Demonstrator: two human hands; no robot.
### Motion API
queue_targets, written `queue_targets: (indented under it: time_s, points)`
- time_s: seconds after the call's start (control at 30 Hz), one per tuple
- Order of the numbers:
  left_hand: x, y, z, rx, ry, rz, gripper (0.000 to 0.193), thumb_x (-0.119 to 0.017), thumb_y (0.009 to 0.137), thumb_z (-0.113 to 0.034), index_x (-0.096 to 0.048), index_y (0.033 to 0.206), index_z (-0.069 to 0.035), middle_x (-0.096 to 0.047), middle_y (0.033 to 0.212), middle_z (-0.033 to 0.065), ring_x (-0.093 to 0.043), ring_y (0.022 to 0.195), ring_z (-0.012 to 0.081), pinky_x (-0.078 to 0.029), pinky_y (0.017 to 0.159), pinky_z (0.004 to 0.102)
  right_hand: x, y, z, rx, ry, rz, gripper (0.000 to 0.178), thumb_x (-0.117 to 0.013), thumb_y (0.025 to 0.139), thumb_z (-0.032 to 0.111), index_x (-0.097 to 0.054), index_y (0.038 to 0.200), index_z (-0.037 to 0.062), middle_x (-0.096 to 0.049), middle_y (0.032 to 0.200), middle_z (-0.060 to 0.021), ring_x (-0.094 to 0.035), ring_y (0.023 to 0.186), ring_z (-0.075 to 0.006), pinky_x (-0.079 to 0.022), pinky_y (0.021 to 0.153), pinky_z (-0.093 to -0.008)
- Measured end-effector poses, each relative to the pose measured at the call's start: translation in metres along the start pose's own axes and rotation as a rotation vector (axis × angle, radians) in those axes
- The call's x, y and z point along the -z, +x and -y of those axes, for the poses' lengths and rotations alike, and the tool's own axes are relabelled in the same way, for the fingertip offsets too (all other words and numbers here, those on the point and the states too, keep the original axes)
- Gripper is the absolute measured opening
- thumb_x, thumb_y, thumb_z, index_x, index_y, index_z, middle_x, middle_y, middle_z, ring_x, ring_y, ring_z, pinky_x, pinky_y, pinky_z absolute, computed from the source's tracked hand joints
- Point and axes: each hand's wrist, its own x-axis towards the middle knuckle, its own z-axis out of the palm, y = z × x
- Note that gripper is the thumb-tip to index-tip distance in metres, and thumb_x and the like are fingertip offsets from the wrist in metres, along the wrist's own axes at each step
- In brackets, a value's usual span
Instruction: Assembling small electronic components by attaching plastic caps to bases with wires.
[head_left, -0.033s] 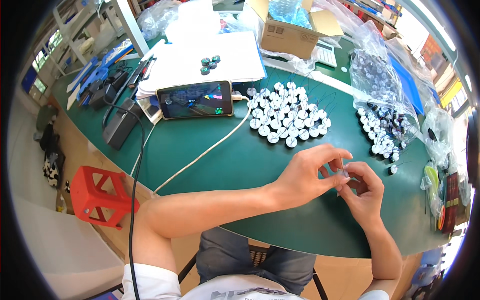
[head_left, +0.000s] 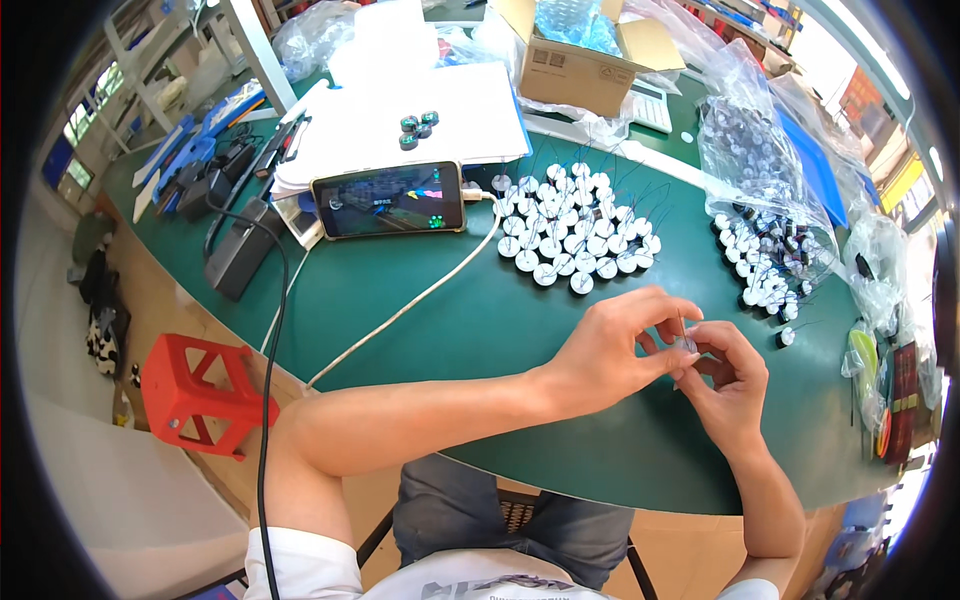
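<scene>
Over the right part of the green table, my left hand (head_left: 625, 345) and my right hand (head_left: 728, 385) meet at the fingertips. Pinched between them is a small round white-topped part (head_left: 686, 345) with a thin wire rising from it; the fingers cover most of it. Both hands are closed on this part. Beyond my left hand spreads a group of similar white-topped parts (head_left: 575, 235) with thin dark wires. More of them (head_left: 765, 265) spill from a clear plastic bag (head_left: 750, 150) at the right. One single part (head_left: 785, 337) lies apart, just beyond my right hand.
A phone (head_left: 388, 200) with a white cable (head_left: 420, 287) leans against white papers (head_left: 450, 110), where several small dark parts (head_left: 409, 142) lie. An open cardboard box (head_left: 575, 78) stands at the back. Black adapters (head_left: 240, 250) lie left, above a red stool (head_left: 205, 390).
</scene>
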Motion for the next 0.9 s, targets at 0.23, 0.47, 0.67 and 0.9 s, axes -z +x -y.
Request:
queue_targets:
  time_s: [0.23, 0.47, 0.67, 0.9]
  points:
    - [0.0022, 0.0039, 0.0011, 0.183, -0.175, 0.007, 0.028, -0.07, 0.086, -0.011, -0.062, 0.112, -0.001, -0.065, 0.099, 0.0059, -0.063, 0.092, 0.0109, -0.053, 0.078, 0.0267, -0.0025, 0.0006, -0.0021, 0.056, -0.011, -0.044, 0.034, -0.07, 0.077, -0.009, -0.058, 0.108, -0.0015, -0.061, 0.1, -0.0078, -0.063, 0.087, -0.0136, -0.055, 0.068, -0.0248]
    - [0.0043, 0.0047, -0.003, 0.273, -0.279, 0.003, 0.029, -0.069, 0.088, -0.014, -0.061, 0.111, 0.001, -0.065, 0.101, 0.0054, -0.061, 0.095, 0.0095, -0.052, 0.082, 0.0267, 0.0011, 0.0017, -0.0029, -0.04, 0.04, -0.041, 0.035, -0.07, 0.08, -0.005, -0.057, 0.112, -0.002, -0.063, 0.099, -0.008, -0.064, 0.088, -0.014, -0.055, 0.069, -0.025]
    - [0.0029, 0.0067, 0.0034, 0.312, -0.313, 0.037, 0.028, -0.069, 0.088, -0.013, -0.062, 0.111, 0.0, -0.066, 0.102, 0.0055, -0.061, 0.097, 0.0102, -0.051, 0.086, 0.0268, 0.0013, -0.0006, -0.0048, 0.094, -0.142, -0.094, 0.032, -0.071, 0.079, -0.004, -0.059, 0.109, -0.0025, -0.064, 0.097, -0.0089, -0.064, 0.083, -0.0142, -0.056, 0.066, -0.0249]
    - [0.0055, 0.0059, 0.0029, 0.347, -0.364, 0.047, 0.028, -0.069, 0.088, -0.016, -0.063, 0.11, -0.002, -0.066, 0.103, 0.0052, -0.061, 0.097, 0.01, -0.05, 0.086, 0.0267, -0.0014, 0.0044, -0.0019, 0.214, -0.231, -0.138, 0.031, -0.07, 0.077, -0.006, -0.062, 0.106, -0.0009, -0.063, 0.096, -0.0105, -0.064, 0.081, -0.0152, -0.056, 0.06, -0.0241]
